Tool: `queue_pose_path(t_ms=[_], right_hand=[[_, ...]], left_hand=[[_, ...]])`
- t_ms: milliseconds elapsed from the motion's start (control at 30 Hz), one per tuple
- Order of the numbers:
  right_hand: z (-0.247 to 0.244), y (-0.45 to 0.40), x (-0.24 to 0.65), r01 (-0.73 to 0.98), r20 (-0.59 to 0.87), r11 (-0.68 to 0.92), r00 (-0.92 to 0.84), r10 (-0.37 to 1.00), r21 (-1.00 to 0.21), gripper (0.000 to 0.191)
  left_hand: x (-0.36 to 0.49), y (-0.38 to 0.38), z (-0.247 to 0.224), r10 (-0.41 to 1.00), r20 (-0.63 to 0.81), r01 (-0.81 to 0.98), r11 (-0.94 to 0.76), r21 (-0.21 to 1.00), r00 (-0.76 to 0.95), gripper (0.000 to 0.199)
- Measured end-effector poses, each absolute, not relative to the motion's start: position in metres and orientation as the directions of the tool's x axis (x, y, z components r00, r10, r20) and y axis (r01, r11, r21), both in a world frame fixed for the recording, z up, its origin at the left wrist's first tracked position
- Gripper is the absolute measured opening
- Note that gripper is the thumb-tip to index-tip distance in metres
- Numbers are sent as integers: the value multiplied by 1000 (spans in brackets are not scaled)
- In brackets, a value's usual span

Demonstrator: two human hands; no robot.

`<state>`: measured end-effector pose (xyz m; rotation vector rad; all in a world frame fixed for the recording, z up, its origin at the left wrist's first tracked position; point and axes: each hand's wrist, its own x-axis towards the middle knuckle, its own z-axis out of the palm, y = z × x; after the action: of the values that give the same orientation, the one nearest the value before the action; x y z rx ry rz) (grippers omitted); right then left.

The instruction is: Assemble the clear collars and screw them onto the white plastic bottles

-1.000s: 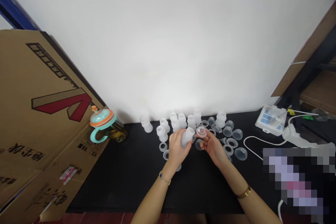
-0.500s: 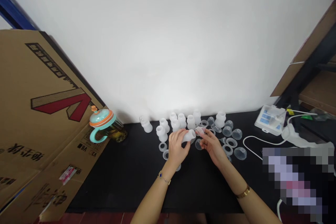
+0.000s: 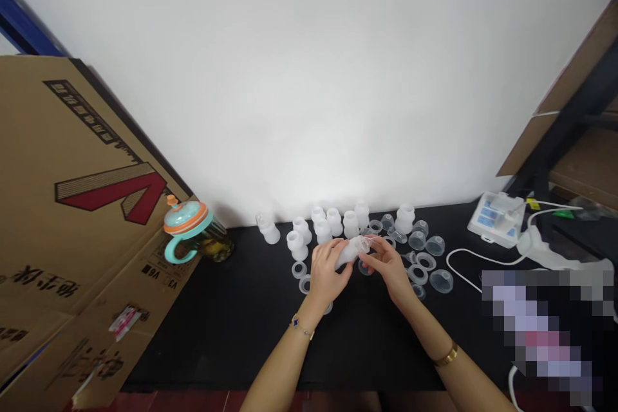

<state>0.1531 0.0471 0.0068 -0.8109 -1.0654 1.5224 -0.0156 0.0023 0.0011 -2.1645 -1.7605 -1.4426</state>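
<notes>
My left hand [image 3: 326, 274] is wrapped round a small frosted white bottle [image 3: 347, 253], tilted with its mouth to the right. In my right hand [image 3: 390, 269], the fingertips pinch a clear plastic piece [image 3: 365, 242] right at the bottle's mouth; its exact shape is partly hidden by the fingers. Behind my hands stand several similar white bottles [image 3: 333, 221]. Clear domed caps [image 3: 417, 240] and translucent rings [image 3: 418, 274] lie to the right of my right hand. More rings [image 3: 299, 270] lie left of my left hand.
A bottle with a clear top [image 3: 268, 229] stands by the wall. At left are a jug with a turquoise lid [image 3: 186, 219] and a large cardboard box [image 3: 96, 232]. To the right, a white plastic case [image 3: 496, 221] and a white cable [image 3: 463, 252] lie on the black table [image 3: 232, 328].
My right hand has brought the clear piece left onto the bottle's mouth, where the two now meet. My left hand keeps its hold on the bottle.
</notes>
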Motion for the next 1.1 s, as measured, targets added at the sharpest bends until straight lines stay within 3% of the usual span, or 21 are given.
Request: queue_pose_path(t_ms=[333, 533, 833, 1100], right_hand=[[5, 48, 153, -364, 68, -22, -233, 970, -931, 46], [2, 49, 153, -359, 80, -18, -255, 964, -933, 45], [-2, 50, 153, -355, 93, -13, -278, 956, -935, 49], [-3, 52, 154, -359, 90, -16, -278, 956, -933, 50]], left_hand=[[-15, 1, 1, 763, 646, 787, -398, 472, -2, 50], [-14, 0, 2, 759, 651, 756, -416, 505, -18, 52], [-13, -1, 2, 727, 687, 827, -399, 396, 21, 45], [-13, 0, -2, 725, 689, 830, -402, 387, 30, 47]])
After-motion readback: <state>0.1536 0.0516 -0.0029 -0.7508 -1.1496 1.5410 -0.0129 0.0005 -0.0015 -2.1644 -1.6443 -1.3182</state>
